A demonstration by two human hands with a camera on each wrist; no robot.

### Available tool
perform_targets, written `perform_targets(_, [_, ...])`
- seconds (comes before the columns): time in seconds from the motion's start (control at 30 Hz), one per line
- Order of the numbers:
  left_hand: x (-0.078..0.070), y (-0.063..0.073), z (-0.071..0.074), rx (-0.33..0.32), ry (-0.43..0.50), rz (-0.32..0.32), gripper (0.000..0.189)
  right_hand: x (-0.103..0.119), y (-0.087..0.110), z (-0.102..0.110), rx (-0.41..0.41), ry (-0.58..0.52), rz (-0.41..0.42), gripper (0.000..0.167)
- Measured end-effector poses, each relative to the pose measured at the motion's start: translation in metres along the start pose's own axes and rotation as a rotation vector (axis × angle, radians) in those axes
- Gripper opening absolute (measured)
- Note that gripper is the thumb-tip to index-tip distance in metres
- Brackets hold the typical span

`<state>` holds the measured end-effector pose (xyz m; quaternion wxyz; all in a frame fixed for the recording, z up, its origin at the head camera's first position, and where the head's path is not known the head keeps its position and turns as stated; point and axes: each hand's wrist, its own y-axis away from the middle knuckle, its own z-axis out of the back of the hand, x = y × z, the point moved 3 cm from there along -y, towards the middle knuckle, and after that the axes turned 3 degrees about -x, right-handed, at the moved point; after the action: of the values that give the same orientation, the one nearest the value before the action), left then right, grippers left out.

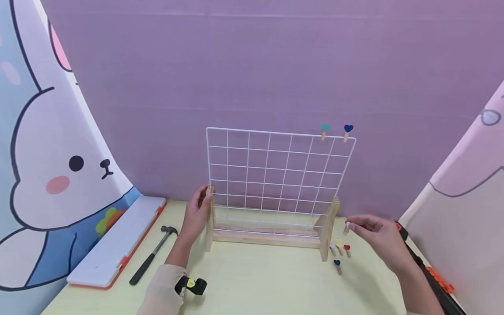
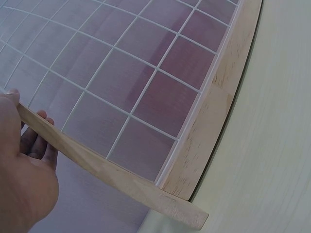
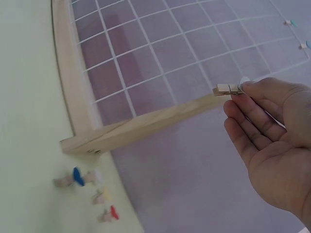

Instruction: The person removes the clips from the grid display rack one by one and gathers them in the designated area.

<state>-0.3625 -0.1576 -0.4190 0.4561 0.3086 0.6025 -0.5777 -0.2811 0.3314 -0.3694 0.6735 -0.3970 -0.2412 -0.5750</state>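
Observation:
A white wire grid point(image 1: 275, 170) stands upright in a wooden stand point(image 1: 264, 238) on the table. My left hand point(image 1: 197, 214) grips the stand's left post point(image 2: 107, 172), thumb on one side and fingers behind. To the right of the stand, my right hand point(image 1: 379, 240) pinches a small wooden clothespin point(image 3: 227, 89) between thumb and index finger, its jaw end pointing away from the palm. Clipped on the grid's top right edge are a teal-heart clothespin point(image 1: 325, 127) and a blue-heart clothespin point(image 1: 348, 128). Several loose heart clothespins, including a red one point(image 1: 347, 248), lie beside the right post.
On the left, a hammer point(image 1: 153, 256) lies next to a flat white case point(image 1: 118, 240) with an orange edge. A black item with orange parts point(image 1: 441, 280) lies along the right edge. A purple cloth point(image 1: 256, 65) hangs behind the grid.

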Motion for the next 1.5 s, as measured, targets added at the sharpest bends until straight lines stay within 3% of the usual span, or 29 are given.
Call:
perform_targets(0.23, [0.001, 0.000, 0.000, 0.002, -0.011, 0.002, 0.045, -0.021, 0.011, -0.005, -0.006, 0.007, -0.059, 0.041])
perform_targets(0.6, [-0.003, 0.000, 0.000, 0.001, -0.012, 0.015, 0.046, -0.052, 0.024, -0.015, -0.018, -0.067, -0.127, 0.038])
perform_targets(1.0, [-0.003, 0.002, 0.002, -0.016, -0.053, 0.013, 0.046, -0.082, 0.028, -0.030, 0.025, -0.088, -0.173, 0.032])
perform_targets(1.5, [-0.001, 0.002, 0.001, -0.005, -0.031, 0.016, 0.048, -0.107, 0.025, -0.044, 0.102, 0.064, -0.238, 0.022])
